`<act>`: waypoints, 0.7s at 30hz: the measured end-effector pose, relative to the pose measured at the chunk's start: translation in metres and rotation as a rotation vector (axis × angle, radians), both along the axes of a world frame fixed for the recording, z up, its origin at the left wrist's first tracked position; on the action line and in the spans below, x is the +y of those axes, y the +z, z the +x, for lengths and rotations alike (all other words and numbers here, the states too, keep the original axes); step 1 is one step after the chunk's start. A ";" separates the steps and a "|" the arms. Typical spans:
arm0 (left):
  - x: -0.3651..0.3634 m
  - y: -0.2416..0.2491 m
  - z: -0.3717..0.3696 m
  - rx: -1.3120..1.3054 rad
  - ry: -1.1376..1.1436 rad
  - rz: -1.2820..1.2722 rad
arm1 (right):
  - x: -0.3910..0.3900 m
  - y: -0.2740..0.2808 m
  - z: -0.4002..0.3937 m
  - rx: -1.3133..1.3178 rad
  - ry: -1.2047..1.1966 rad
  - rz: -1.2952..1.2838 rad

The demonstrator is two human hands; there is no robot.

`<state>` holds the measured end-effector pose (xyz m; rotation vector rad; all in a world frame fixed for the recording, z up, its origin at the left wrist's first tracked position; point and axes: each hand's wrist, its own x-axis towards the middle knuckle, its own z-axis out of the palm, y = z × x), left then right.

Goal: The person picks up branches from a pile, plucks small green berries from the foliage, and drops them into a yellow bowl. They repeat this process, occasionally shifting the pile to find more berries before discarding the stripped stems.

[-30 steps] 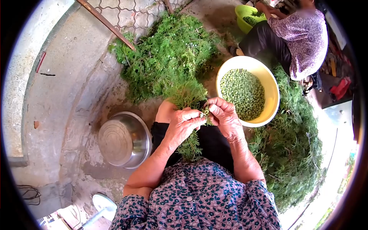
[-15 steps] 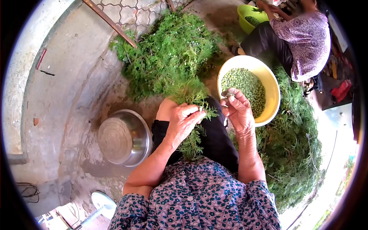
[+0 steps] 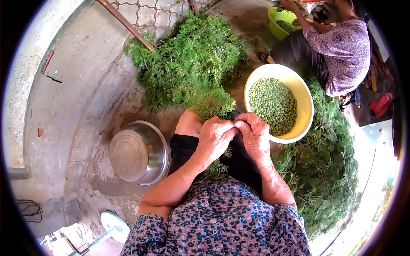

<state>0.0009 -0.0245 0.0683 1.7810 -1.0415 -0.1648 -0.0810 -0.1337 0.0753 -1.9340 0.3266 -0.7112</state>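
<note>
My left hand (image 3: pixel 215 137) is closed around a green conifer sprig (image 3: pixel 212 103), whose feathery foliage sticks out above and below the fist over my lap. Pressed up against it at the fingertips is my right hand (image 3: pixel 254 135), thumb and forefinger pinched together. Whatever lies in that pinch is too small and covered to make out. Just beyond the right hand stands a yellow basin (image 3: pixel 305 103), partly filled with small round green cones (image 3: pixel 273 104).
A heap of cut conifer branches (image 3: pixel 188 59) lies ahead, another pile (image 3: pixel 322 170) to the right. An upturned metal pot (image 3: pixel 139 153) sits at left. A co-worker (image 3: pixel 337 51) sits at upper right beside a lime-green basin (image 3: pixel 275 30). A rusty bar (image 3: pixel 126 24) leans at upper left.
My right hand has moved left, from beside the yellow basin's rim to my left hand, and its fingers now meet the left fingertips. The co-worker's arms have shifted slightly.
</note>
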 end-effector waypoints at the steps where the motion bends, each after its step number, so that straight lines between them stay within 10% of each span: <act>1: 0.000 0.003 0.000 0.037 -0.024 0.007 | 0.002 0.004 -0.001 0.079 -0.028 0.264; 4: 0.001 -0.002 -0.001 0.198 -0.050 -0.001 | -0.006 0.010 -0.002 0.071 -0.007 0.778; 11: 0.016 0.011 0.020 0.463 0.056 -0.035 | -0.083 0.009 -0.013 0.129 -0.289 0.343; 14: 0.024 -0.011 0.034 0.501 0.185 -0.097 | -0.119 -0.008 -0.025 0.309 -0.565 -0.596; 21: 0.025 -0.025 0.044 0.352 0.283 -0.071 | -0.121 -0.022 -0.031 0.433 -0.594 -0.376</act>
